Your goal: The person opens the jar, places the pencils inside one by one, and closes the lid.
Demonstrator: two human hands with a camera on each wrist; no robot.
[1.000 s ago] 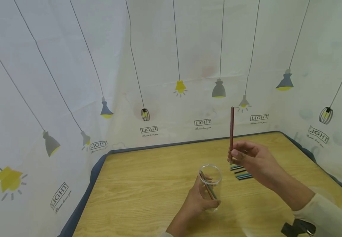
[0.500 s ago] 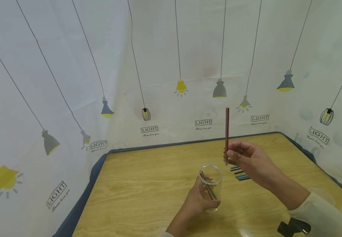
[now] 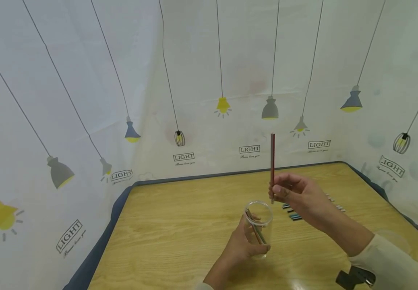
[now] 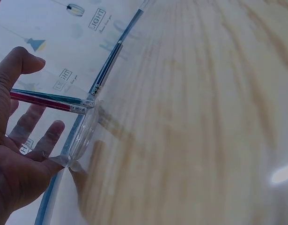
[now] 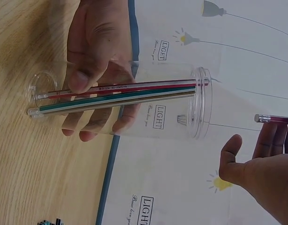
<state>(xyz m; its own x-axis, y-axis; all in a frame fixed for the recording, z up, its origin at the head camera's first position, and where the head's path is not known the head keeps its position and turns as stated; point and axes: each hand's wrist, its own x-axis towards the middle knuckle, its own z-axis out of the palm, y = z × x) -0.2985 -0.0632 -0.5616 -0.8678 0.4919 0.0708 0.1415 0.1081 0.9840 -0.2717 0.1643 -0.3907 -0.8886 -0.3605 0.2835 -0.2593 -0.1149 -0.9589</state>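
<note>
My left hand (image 3: 243, 243) grips a clear plastic jar (image 3: 270, 229), which stands on the table in the head view. Inside it, a red pencil (image 5: 125, 87) and a green pencil (image 5: 120, 99) lean with their eraser ends at the bottom, as the right wrist view shows. My right hand (image 3: 305, 199) pinches another red pencil (image 3: 272, 161) near its eraser end. That pencil is upright, its lower end just above and to the right of the jar's rim. In the right wrist view its eraser end (image 5: 263, 118) points toward the jar's mouth.
Several dark and blue-green pencils (image 3: 296, 217) lie on the wooden table (image 3: 172, 225), partly hidden behind my right hand. A black device (image 3: 355, 278) sits at my right sleeve. Lamp-printed white sheeting (image 3: 209, 133) encloses the table's far and side edges.
My right hand has moved a little left with the red pencil, bringing it closer to the jar's mouth. The left hand and the jar hold nearly the same place.
</note>
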